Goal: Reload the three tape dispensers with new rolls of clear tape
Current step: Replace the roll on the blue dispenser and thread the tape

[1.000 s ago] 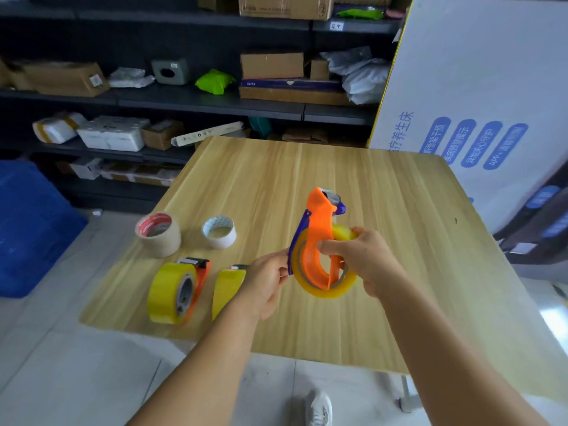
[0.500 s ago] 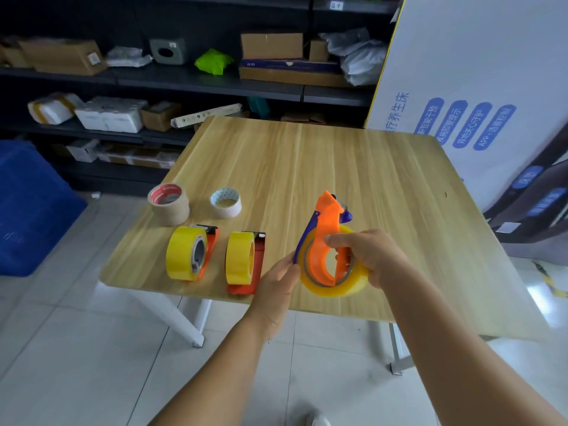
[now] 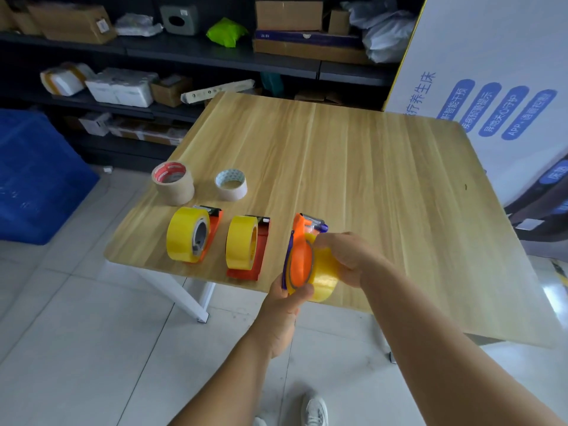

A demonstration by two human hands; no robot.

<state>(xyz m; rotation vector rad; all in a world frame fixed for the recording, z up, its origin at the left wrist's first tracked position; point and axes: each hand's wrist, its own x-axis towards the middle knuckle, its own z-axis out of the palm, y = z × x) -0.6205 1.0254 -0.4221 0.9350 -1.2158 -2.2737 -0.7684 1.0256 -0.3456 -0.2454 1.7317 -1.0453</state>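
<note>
Both hands hold the orange dispenser (image 3: 298, 256) over the tabletop's (image 3: 368, 167) near edge: the left hand (image 3: 281, 315) pinches its lower rim, the right hand (image 3: 347, 256) curls round its yellow roll (image 3: 324, 276). Farther left on the tabletop stand two loaded red dispensers (image 3: 192, 233) (image 3: 246, 245), with two loose rolls (image 3: 173, 182) (image 3: 231, 184) behind them.
</note>
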